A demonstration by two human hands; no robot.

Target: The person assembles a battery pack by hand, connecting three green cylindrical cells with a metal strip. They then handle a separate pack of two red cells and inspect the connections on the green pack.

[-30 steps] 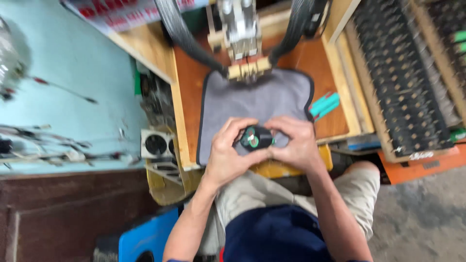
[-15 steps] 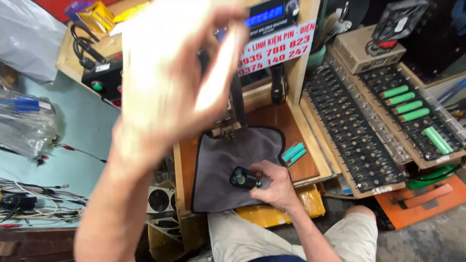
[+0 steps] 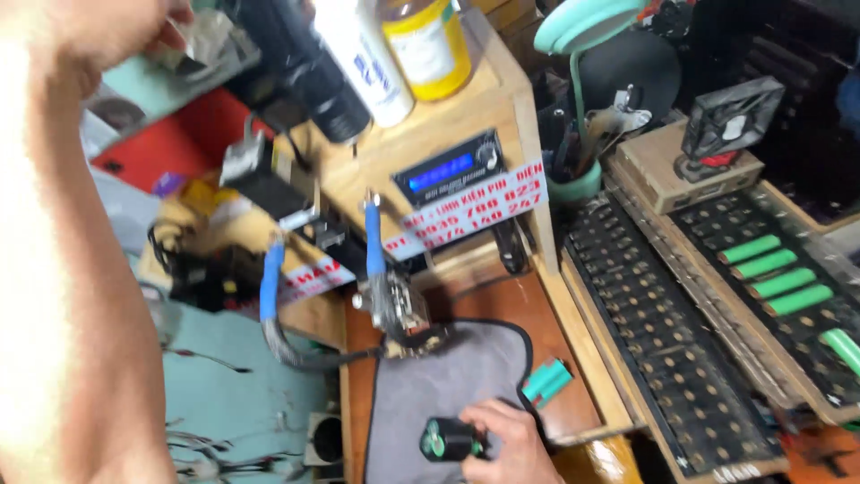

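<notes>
Grip: my right hand [image 3: 503, 441] is closed around a small black cylindrical battery pack with green cell ends [image 3: 451, 440], fingers wrapped over its right side, at the near edge of the scene.
Where it sits: the pack rests on a grey cloth mat with black edging [image 3: 448, 376] spread on the brown wooden bench.
Handling: I judge it dense for its size, rigid, with a smooth wrap that could slip; best held around the barrel, clear of the exposed green ends.
Left hand [image 3: 134, 27]: raised far left near the top of the frame, blurred; I cannot tell whether it grasps anything.
Nearby: a teal pair of joined cells [image 3: 546, 381] lies just right of the mat; a metal welding head on blue cables [image 3: 394, 305] stands at the mat's far edge.
Right side: black slotted trays holding green cylindrical cells [image 3: 770, 273].
</notes>
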